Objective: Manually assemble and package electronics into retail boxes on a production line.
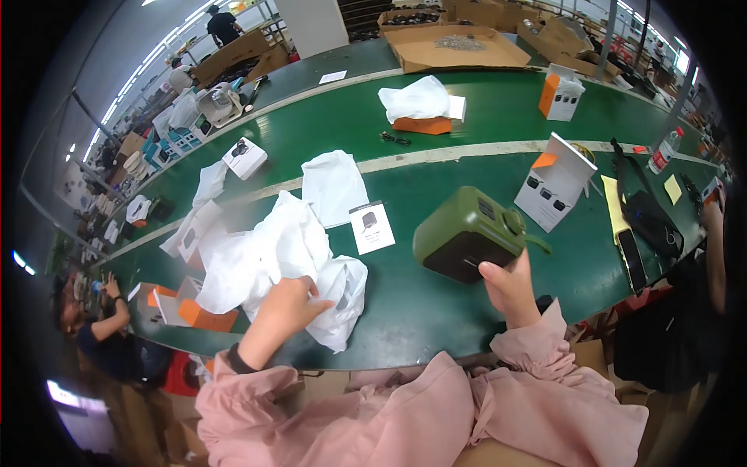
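Pink cloth sleeves at the bottom, I'd steady the boxy green speaker at centre-right, right hand clamped on its corner, left hand light, thumb and fingers apart, against the crumpled white plastic bag.

A red-capped bottle stands at the right of the green surface, near a black bag and a dark phone at the near end of a yellow strip. Across from me, a shallow cardboard tray holds a pale heap, right of a white pillar; farther back stands a person in black.
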The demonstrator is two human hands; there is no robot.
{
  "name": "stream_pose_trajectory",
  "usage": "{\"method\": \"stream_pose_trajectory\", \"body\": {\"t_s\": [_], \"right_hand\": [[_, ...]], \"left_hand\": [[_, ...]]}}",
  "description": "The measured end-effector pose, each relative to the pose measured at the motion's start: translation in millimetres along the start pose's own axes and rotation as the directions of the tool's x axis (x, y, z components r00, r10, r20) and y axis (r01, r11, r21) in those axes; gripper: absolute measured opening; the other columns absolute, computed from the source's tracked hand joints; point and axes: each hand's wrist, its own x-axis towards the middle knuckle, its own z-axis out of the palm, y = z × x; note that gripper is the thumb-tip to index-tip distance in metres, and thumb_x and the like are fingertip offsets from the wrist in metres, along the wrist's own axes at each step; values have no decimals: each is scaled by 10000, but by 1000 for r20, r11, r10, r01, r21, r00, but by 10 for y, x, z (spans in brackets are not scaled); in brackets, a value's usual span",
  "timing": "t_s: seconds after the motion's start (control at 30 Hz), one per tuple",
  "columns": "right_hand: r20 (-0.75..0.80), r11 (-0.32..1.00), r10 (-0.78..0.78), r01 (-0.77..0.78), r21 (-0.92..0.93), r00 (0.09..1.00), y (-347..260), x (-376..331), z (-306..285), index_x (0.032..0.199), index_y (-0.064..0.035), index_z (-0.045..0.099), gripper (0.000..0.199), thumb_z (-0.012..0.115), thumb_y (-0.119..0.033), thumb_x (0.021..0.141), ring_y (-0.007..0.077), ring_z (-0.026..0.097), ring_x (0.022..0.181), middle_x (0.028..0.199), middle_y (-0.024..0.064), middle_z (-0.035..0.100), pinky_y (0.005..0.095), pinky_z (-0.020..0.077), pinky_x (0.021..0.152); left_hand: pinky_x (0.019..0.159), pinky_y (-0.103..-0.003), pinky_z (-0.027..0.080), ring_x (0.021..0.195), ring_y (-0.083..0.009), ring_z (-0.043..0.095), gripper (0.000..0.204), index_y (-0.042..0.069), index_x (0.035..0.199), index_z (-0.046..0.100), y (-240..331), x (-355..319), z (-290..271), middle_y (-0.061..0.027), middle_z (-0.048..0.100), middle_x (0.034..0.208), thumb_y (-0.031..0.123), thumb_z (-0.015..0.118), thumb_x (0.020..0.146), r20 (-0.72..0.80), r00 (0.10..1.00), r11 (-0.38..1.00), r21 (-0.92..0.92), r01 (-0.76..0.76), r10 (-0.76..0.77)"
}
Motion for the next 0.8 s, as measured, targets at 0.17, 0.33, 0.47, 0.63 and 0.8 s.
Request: {"method": "stream_pose_trajectory", "body": {"t_s": [0.17, 0.33, 0.47, 0.63, 0.8], "right_hand": [[65, 978, 146, -154, 143, 987, -74, -61, 103, 1359, -74, 266, 840, 761, -64, 680, 207, 411, 1214, 1266, 88, 433, 360, 324, 1038], [104, 989, 70, -83, 121, 992, -229, -87, 197, 1357, -89, 267, 862, 775, -55, 661, 208, 436, 1193, 1255, 80, 442, 353, 346, 1022], [253, 993, -77, 52, 104, 964, -320, -152, 488, 1347, -100, 277, 917, 816, -17, 610, 178, 456, 1164, 1246, 61, 453, 330, 390, 982], [456, 981, -143, 187, -52, 878, 47, -175, 240, 1270, -107, 367, 816, 831, -1, 607, 171, 470, 1162, 1238, 56, 473, 327, 418, 966], [401, 970, -17, 112, -215, 916, 147, -284, -10, 1252, -96, 382, 744, 793, 29, 645, 170, 492, 1142, 1216, 57, 470, 322, 482, 910]], "left_hand": [[620, -340, 466, 678, -317, 601, 107, -10, 831, 594, 11, 36, 154, -168, 606, 738, 61, 637, 765, -234, 967, 982, -129, -138, 105], [725, -354, 457, 839, -332, 568, 172, -15, 946, 579, 431, 66, -65, -210, 580, 942, -11, 578, 774, -93, 898, 847, -303, -437, 430], [834, -359, 453, 986, -319, 561, 303, 15, 1120, 564, 748, 45, -85, -181, 601, 1069, -7, 539, 820, -44, 773, 715, -348, -606, 633], [985, -338, 363, 1158, -271, 452, 583, 28, 1251, 487, 738, 321, -83, -117, 485, 1228, -54, 568, 680, 152, 657, 566, -668, -482, 738], [1022, -307, 300, 1231, -234, 344, 720, 30, 1291, 445, 473, 489, 199, -92, 369, 1288, -108, 518, 588, 302, 645, 616, -711, -339, 702]]}}
